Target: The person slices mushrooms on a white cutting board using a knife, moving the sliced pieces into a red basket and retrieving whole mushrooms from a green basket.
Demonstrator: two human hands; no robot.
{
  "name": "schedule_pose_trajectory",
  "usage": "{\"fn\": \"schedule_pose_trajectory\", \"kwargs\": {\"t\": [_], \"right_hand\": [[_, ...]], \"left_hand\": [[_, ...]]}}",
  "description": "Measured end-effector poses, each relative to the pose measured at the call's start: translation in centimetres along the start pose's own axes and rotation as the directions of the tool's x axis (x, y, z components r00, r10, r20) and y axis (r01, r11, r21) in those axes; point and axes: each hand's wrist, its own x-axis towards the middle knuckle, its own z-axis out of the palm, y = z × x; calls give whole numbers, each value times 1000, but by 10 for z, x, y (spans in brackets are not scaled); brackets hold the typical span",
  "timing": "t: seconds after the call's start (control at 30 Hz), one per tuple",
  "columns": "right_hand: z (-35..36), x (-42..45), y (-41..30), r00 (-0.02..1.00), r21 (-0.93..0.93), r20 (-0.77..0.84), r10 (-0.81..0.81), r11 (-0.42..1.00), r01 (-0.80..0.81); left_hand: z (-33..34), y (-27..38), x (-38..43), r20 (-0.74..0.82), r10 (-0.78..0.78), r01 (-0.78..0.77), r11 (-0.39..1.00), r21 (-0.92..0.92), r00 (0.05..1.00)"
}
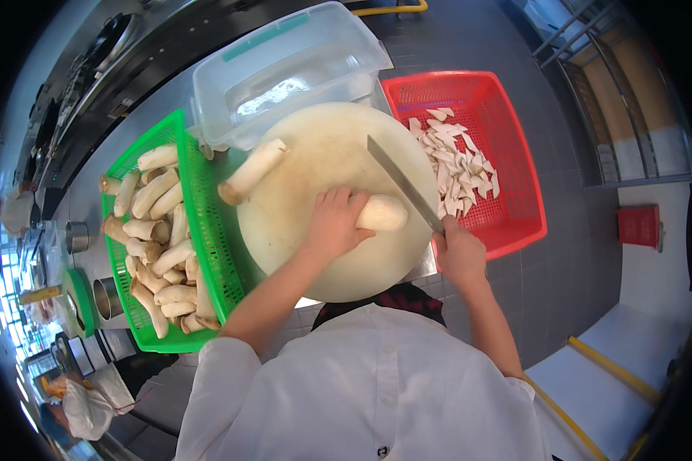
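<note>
On the round white cutting board (pixel 300 248), my left hand (pixel 337 222) grips a king oyster mushroom (pixel 384 212), whose pale rounded end sticks out to the right. My right hand (pixel 460 249) holds a cleaver (pixel 403 183) by its handle, at the board's right edge. Seen nearly edge-on, the blade points up and left, apart from the mushroom. Another whole king oyster mushroom (pixel 254 172) lies across the board's left edge. Cut mushroom slices (pixel 458 161) are heaped in the red plastic basket (pixel 516 190) on the right.
Whole king oyster mushrooms (pixel 155 193) fill a green plastic basket (pixel 207 230) at the left. Behind the board stands a clear plastic bin (pixel 288 69). Metal pots (pixel 108 298) stand farther left. Another person (pixel 89 403) is at the lower left. A metal rack (pixel 605 104) stands far right.
</note>
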Motion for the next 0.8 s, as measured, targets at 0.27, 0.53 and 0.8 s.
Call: {"fn": "schedule_pose_trajectory", "kwargs": {"t": [0.27, 0.53, 0.8], "right_hand": [[-7, -8, -8, 985, -101, 74, -157, 981, 164], [-42, -39, -10, 952, -96, 48, -302, 947, 306], [-61, -43, -5, 933, -88, 175, -316, 938, 334]], "left_hand": [[5, 5, -10, -370, 102, -140, 987, -77, 923], [10, 18, -11, -271, 65, -109, 983, -149, 960], [8, 27, -9, -256, -4, -35, 988, -149, 967]]}}
